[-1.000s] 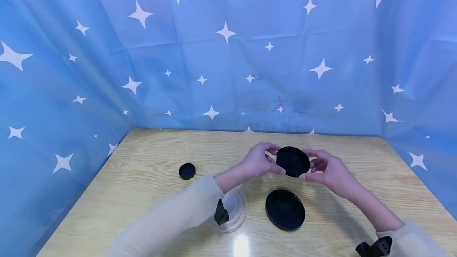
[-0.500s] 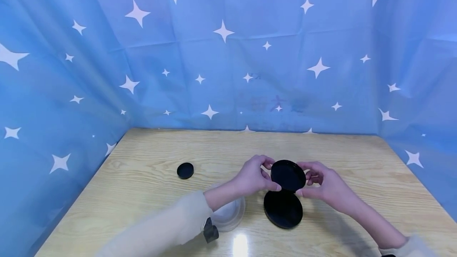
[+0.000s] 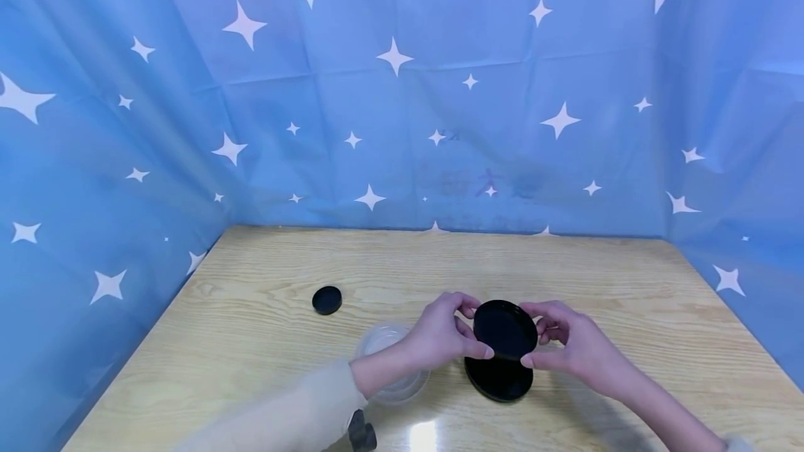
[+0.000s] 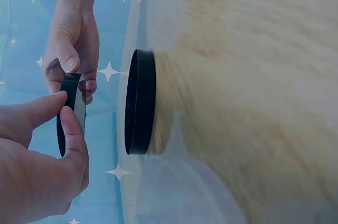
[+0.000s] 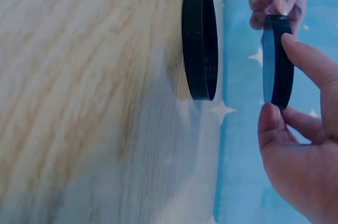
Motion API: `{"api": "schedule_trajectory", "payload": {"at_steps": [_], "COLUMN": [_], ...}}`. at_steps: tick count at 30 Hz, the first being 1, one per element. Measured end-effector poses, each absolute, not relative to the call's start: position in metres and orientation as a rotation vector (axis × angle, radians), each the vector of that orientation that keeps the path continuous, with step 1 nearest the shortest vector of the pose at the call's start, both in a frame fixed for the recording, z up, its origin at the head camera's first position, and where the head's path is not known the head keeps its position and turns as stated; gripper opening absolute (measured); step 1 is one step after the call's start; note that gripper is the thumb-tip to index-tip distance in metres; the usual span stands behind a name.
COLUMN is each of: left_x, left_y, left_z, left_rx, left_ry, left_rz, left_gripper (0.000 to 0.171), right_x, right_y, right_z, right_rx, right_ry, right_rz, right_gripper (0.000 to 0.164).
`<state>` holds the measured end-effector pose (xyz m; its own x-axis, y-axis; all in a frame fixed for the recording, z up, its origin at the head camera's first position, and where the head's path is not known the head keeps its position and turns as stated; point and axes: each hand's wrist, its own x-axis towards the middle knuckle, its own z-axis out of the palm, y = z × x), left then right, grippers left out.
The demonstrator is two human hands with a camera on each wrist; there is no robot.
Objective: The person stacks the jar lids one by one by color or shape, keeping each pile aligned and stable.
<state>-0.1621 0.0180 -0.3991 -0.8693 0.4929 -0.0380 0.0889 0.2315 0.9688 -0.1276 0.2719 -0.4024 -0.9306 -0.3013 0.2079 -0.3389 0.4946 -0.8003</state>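
Between both hands a shallow round black lid [image 3: 504, 328] is held off the table. My left hand [image 3: 442, 332] pinches its left rim, thumb at the near side. Opposite, my right hand [image 3: 574, 342] pinches the right rim. Both wrist views show a gap between this held lid [image 4: 70, 89] and a larger black round dish [image 5: 200, 44] standing on the table. In the head view the held piece overlaps the far part of that larger dish [image 3: 500, 381]. A clear round plastic container [image 3: 402, 388] sits under my left forearm, partly hidden by it.
A small black round cap [image 3: 327, 300] lies on the wooden table [image 3: 264, 340], far left of the hands. Behind the table hangs a blue cloth [image 3: 402, 103] with white stars. A bright reflection shows at the near edge.
Both hands have lowered the held black lid toward the person, so it now overlaps the larger dish in the head view. The small cap and the larger dish stay put.
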Motion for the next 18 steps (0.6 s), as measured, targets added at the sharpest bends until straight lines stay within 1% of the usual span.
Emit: {"api": "schedule_trajectory", "payload": {"at_steps": [11, 18], "left_x": [-0.155, -0.149], "left_y": [0.016, 0.015], "left_z": [-0.409, -0.412], "left_rx": [0.53, 0.506], "left_ry": [2.144, 2.112], "left_rz": [1.673, 1.704], "left_gripper": [0.057, 0.057], "right_x": [-0.123, -0.119], "right_y": [0.27, 0.271], "right_z": [-0.411, -0.417], "right_rx": [0.56, 0.616], "right_ry": [-2.748, -2.739], "right_rz": [1.439, 1.446], "right_gripper": [0.07, 0.07]}}
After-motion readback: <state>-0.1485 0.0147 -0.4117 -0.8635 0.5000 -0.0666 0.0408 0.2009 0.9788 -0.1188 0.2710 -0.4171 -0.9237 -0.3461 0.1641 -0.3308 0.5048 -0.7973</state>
